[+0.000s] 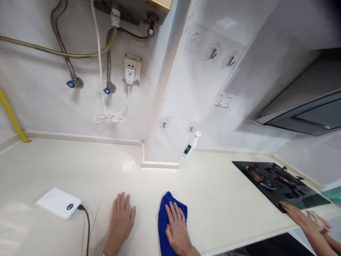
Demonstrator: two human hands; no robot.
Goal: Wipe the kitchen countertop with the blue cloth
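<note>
My right hand [178,227] presses down on a blue cloth [163,217] that lies folded on the pale countertop [213,199]. Its fingers are stretched forward over the cloth, and the palm hides part of it. To the left, my left hand [122,217] rests flat on the bare counter with its fingers spread, holding nothing. A white power bank [59,202] with a small round display lies further left. A black cable [87,224] runs from it towards the lower edge of the view.
A white bottle [190,145] stands behind, by the wall corner. On the right is a black gas hob [277,181], with another person's hands [301,218] at its front edge. A yellow pipe [12,115] rises at the left. A plugged-in socket [132,69] is on the wall.
</note>
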